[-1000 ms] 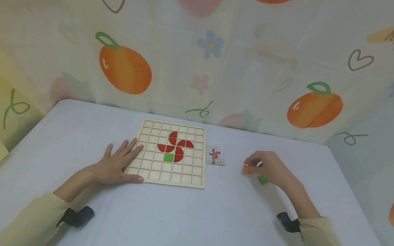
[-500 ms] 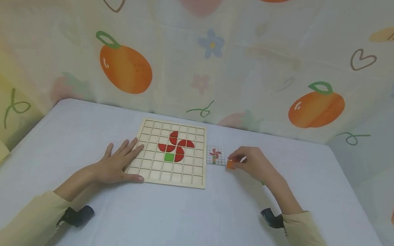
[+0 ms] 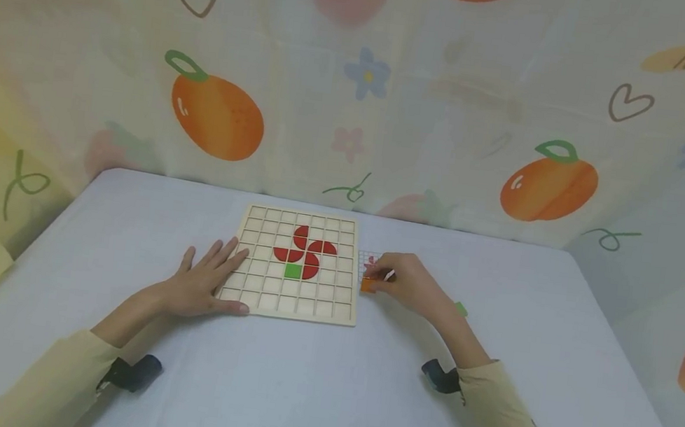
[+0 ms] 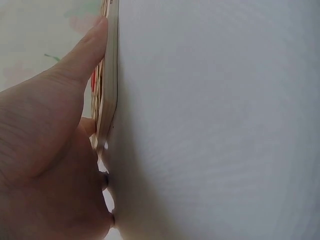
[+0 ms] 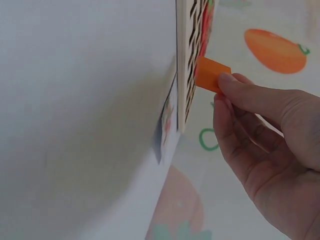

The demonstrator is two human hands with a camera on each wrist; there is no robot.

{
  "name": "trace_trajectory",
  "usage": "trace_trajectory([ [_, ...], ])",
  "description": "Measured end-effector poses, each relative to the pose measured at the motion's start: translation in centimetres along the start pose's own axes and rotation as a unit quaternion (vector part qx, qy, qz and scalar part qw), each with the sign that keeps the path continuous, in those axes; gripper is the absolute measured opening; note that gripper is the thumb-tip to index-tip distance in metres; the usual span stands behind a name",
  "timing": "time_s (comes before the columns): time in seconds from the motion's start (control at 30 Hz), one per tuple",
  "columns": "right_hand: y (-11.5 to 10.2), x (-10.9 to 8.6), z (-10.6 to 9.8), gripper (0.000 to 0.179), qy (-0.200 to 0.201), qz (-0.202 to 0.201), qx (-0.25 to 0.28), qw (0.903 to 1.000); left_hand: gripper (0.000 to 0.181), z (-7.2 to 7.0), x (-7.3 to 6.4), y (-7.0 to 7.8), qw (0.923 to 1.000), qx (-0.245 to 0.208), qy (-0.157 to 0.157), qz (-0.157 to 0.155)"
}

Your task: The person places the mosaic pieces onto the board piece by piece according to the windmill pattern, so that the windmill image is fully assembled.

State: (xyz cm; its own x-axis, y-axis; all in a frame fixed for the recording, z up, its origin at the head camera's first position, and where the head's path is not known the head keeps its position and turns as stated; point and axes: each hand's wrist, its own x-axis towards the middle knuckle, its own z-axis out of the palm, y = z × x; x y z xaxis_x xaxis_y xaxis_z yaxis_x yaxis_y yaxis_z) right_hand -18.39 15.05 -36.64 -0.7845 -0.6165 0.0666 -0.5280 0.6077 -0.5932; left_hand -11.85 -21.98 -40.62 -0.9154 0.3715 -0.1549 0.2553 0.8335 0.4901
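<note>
My left hand lies with fingers spread over the left edge of a wooden grid board, its thumb along the front-left corner. On the board, red rounded pieces make a pinwheel, with a green square tile just below them. Between thumb and fingertips, my right hand pinches an orange square tile. In the head view this tile appears just beyond the board's right edge, over the pattern card, which the hand partly covers.
Another green piece lies on the white tablecloth, partly behind my right forearm. A printed curtain rises behind the table's back edge.
My right hand has carried the orange tile leftward from the right side of the table to near the board, uncovering part of the loose green piece. The left hand has stayed in place.
</note>
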Motion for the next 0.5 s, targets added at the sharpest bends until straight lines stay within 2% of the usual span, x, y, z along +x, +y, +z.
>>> trace_trajectory([
  [0.23, -1.2, 1.4, 1.2, 0.017, -0.015, -0.005, -0.010, 0.9998, 0.107, 0.1, 0.0, 0.2, 1.0000, 0.001, -0.001, -0.006],
  [0.5, -3.7, 2.6, 2.7, 0.016, -0.044, -0.002, -0.013, 0.9990, 0.107, -0.1, 0.0, 0.3, 0.9999, 0.005, 0.004, -0.008],
])
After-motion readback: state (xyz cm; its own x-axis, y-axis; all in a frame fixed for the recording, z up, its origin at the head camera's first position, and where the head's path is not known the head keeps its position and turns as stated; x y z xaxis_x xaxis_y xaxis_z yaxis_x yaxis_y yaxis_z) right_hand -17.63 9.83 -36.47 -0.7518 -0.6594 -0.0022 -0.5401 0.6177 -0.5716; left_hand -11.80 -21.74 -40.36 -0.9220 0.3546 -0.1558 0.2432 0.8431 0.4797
